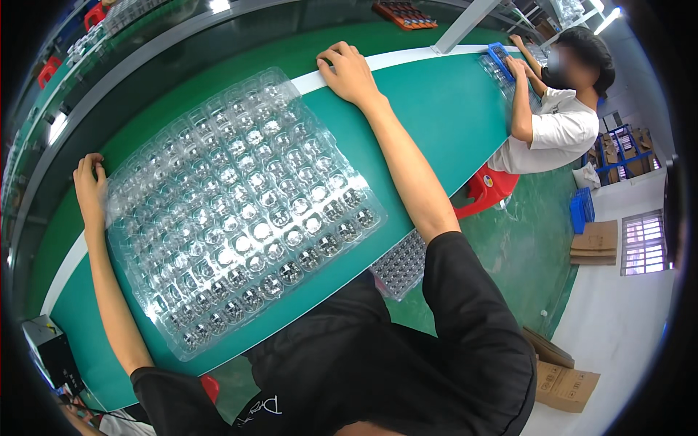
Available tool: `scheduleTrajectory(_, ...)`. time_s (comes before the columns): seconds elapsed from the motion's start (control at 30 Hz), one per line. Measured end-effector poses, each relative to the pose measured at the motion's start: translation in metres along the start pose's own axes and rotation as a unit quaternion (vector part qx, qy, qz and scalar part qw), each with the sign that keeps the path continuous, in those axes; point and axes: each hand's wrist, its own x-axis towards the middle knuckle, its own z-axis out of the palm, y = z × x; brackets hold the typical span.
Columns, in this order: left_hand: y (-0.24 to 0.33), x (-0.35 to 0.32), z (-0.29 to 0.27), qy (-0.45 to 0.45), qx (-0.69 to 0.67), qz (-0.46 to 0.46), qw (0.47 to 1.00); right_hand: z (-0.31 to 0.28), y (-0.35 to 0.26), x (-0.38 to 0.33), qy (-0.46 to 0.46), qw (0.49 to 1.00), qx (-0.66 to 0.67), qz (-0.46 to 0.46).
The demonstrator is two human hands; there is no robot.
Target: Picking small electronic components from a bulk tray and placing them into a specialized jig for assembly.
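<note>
A large clear plastic blister tray (pixel 240 196) lies at a slant on the green worktable before me. Its rows of round pockets show small shiny dark parts, clearest along the near edge; glare hides the contents of many others. My left hand (pixel 89 192) is beside the tray's far left side, its fingers loosely bent and apart; whether it touches the tray I cannot tell. Beyond the tray's far right corner, my right hand (pixel 350 75) rests by the white strip along the table's far side. Its fingers are spread, with nothing in them.
At right, a co-worker (pixel 560 120) handles a blue tray (pixel 500 59) over the table. A red stool (pixel 486 190) stands below. Another pocketed tray (pixel 400 267) sits under the table's near edge. A black box (pixel 54 356) is at far left, an orange-and-black rack (pixel 405 14) beyond the strip.
</note>
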Motion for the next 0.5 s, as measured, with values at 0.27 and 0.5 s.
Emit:
scheduleTrajectory(0.27, 0.002, 0.001, -0.003, -0.009, 0.005, -0.009, 1.0, -0.005, -0.003, 0.001, -0.025, 1.0, -0.006, 0.012)
scheduleTrajectory(0.5, 0.024, 0.009, -0.037, 0.016, -0.163, -0.042, 0.986, -0.005, -0.013, -0.009, -0.035, 0.999, 0.014, -0.007)
